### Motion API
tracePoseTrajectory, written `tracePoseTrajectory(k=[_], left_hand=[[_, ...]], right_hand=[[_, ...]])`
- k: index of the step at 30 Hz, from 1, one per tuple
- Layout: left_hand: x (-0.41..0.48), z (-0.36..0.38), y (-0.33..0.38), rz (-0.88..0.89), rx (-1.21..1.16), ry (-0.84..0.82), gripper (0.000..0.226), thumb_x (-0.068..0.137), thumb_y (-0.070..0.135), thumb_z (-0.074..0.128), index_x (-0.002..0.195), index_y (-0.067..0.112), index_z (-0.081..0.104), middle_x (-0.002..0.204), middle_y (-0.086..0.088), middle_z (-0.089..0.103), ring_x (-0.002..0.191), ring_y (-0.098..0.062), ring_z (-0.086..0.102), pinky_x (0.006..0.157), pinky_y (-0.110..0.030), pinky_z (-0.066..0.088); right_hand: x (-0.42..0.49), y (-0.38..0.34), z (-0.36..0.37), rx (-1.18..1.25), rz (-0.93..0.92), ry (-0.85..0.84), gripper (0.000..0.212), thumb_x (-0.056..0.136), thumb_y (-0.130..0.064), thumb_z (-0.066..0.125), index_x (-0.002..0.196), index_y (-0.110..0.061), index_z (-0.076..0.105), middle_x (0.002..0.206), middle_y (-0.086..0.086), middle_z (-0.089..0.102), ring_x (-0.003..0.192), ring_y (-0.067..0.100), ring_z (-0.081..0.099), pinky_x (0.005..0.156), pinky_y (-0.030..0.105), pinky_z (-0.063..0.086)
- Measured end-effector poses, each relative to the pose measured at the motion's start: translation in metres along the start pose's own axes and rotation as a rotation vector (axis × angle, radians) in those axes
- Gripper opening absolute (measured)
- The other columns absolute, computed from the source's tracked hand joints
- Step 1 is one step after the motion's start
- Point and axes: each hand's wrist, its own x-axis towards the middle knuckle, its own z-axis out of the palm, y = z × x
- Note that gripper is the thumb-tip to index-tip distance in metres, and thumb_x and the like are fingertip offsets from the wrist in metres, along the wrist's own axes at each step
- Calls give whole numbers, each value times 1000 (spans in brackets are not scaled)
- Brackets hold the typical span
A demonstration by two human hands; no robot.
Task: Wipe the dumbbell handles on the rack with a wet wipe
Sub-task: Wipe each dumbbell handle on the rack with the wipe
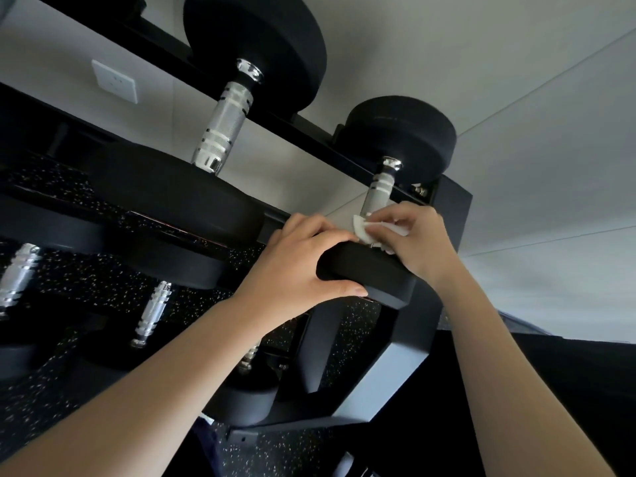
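Note:
A small black dumbbell lies at the right end of the top shelf of the black rack. My right hand presses a white wet wipe around the lower part of its chrome handle. My left hand grips the near black head of that same dumbbell, thumb underneath. A larger dumbbell with a knurled chrome handle rests to the left on the same shelf.
Lower shelves hold more dumbbells with chrome handles. Black speckled rubber flooring shows beneath. A white wall with a socket stands behind the rack. The rack's angled side frame runs under my right forearm.

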Motion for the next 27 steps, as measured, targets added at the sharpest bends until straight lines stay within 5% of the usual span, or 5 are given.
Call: tracePoseTrajectory(k=[8, 16, 19, 22, 27], left_hand=[[-1, -6, 11, 28, 126, -24, 71, 69, 68, 59, 127, 28, 53, 111, 16, 45, 110, -3, 34, 100, -35, 36], [-29, -12, 18, 23, 262, -10, 76, 76, 56, 62, 140, 21, 40, 137, 5, 41, 127, -12, 34, 105, -28, 29], [-54, -9, 14, -33, 280, 31, 76, 77, 52, 63, 142, 19, 38, 139, 2, 40, 127, -15, 35, 102, -24, 27], [-87, 4, 6, -97, 342, 42, 76, 79, 54, 61, 141, 16, 39, 140, -2, 43, 127, -19, 37, 105, -28, 29], [-147, 41, -13, -177, 450, -2, 82, 77, 67, 41, 140, 13, 41, 141, -5, 46, 129, -22, 42, 103, -46, 41]], right_hand=[[-47, 8, -4, 185, 91, 351, 6, 82, -16, 70, 85, -21, 71, 86, -8, 63, 83, 1, 57, 74, 8, 41], [-97, 25, -11, 309, 216, 532, 9, 82, -19, 68, 88, -26, 70, 94, 0, 65, 87, 9, 62, 80, 24, 50], [-121, 35, -8, 393, 269, 584, 9, 82, -21, 68, 89, -26, 70, 90, -10, 65, 83, 1, 60, 75, 19, 49], [-150, 50, 2, 447, 313, 603, 10, 82, -21, 67, 91, -24, 71, 92, -8, 66, 84, 1, 61, 73, 14, 49], [-193, 72, 30, 513, 361, 555, 11, 82, -19, 69, 92, -22, 71, 95, -6, 66, 90, 7, 63, 83, 26, 51]])
